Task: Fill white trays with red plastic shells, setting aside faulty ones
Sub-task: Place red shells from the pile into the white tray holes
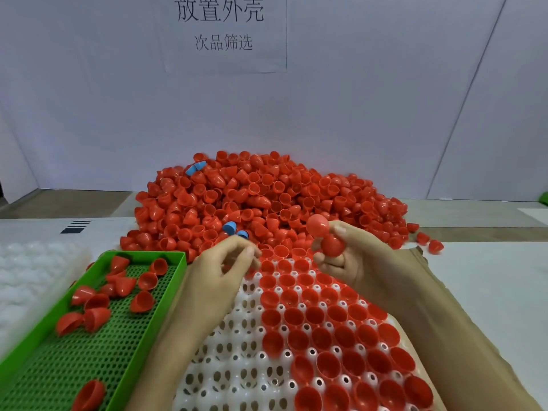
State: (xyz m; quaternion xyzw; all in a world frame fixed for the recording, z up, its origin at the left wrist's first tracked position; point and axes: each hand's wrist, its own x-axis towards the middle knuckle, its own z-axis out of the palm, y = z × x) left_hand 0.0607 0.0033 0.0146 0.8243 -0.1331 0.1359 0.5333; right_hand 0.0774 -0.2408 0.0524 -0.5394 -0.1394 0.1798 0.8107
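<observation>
White tray (pixel 237 336): lies on the bench (pixel 489 277) under both forearms. Its left cups are bare and show their holes.
Shells in tray (pixel 314 315): red ones sit with the mouth up, one in each cup, and fill the right part of the white tray from the far edge to the near edge.
Shell pile (pixel 267 197): a big heap of loose red shells just behind the white tray, touching its far edge.
Blue shells (pixel 229 227): a few lie on the pile, near the far-left corner of the white tray.
Green basket (pixel 142 253): a perforated box just left of the white tray. About a dozen red shells lie loose in it, mostly at its far end.
Spare trays (pixel 29 271): white, blurred, left of the green basket.
Left hand (pixel 219 271): over the far-left part of the white tray, fingers curled and the tips brought together. I cannot tell if it pinches something.
Right hand (pixel 350 256): above the far edge of the white tray, the fingers gripping the held shells (pixel 332 246), two red ones, one above the other.
Paper sign (pixel 225 34): on the wall far behind the white tray.
</observation>
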